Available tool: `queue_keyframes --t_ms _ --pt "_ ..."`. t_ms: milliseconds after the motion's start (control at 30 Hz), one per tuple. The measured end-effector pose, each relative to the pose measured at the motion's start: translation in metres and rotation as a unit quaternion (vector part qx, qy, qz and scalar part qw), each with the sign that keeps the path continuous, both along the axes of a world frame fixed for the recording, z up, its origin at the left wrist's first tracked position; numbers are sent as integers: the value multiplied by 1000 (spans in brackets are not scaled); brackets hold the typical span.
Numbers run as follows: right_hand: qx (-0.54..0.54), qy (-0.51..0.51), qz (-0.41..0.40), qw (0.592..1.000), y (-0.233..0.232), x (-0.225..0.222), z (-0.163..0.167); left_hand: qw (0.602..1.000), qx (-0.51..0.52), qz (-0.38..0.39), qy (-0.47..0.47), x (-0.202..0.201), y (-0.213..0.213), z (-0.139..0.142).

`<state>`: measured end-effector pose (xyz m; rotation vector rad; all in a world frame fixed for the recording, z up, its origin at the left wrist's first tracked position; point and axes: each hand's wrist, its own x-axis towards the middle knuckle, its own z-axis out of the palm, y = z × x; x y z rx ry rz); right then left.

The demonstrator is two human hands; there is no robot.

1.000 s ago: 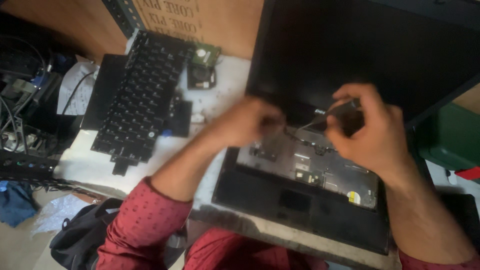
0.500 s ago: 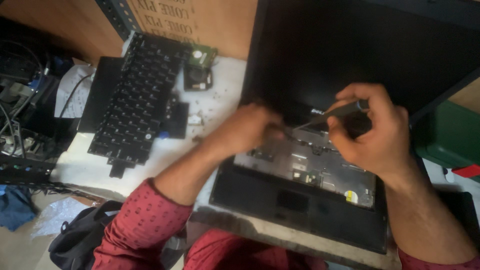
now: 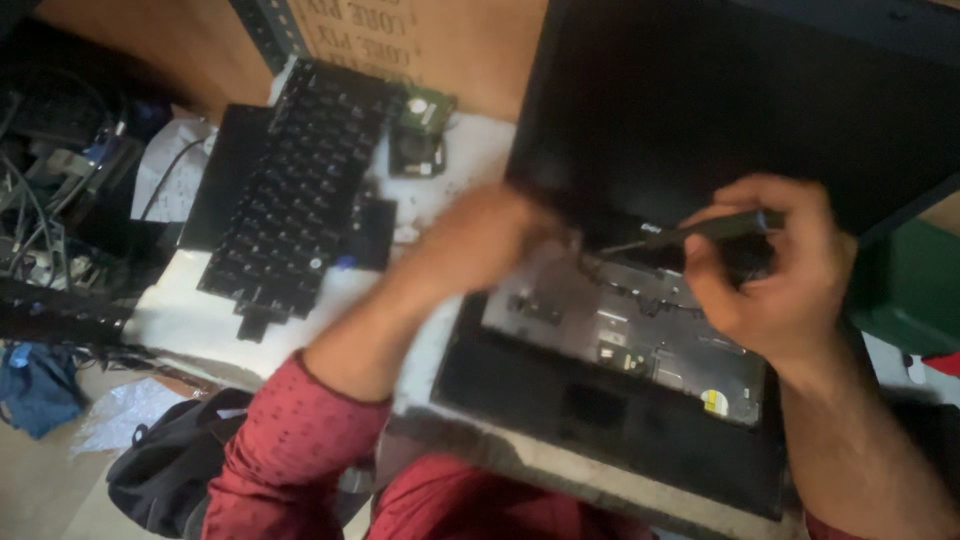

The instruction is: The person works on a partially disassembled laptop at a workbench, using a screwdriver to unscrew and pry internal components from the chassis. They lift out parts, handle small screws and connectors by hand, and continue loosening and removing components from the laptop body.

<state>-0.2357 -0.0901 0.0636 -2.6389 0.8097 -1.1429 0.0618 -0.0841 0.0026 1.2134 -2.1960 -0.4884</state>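
Observation:
A black laptop lies open on the white table, its keyboard taken out so the grey inner frame and board show. My right hand grips a dark screwdriver, tip pointing left toward the hinge area below the dark screen. My left hand rests blurred at the upper left corner of the open bay, fingers curled down on the frame; whether it holds anything is hidden.
The removed black keyboard lies to the left on the white table, with a small green circuit part and fan behind it. Cables crowd the far left. A black bag sits on the floor; a green box stands right.
Both hands stay at the hinge area; the left hand has shifted slightly left and the screwdriver now lies flatter. The view has drifted a little.

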Motion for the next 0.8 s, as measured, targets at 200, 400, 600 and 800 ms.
queue_keyframes --t_ms 200,400,600,800 --pt "-26 42 -5 999 8 22 -25 937 -266 222 -51 62 -43 -3" --pt "-99 95 29 990 4 30 -37 894 -256 303 -206 34 -67 -11" --pt "-114 90 22 989 -1 22 -39 900 -251 296 -198 37 -66 -7" --pt "-100 81 13 992 -2 17 -36 908 -264 279 -166 43 -66 -7"
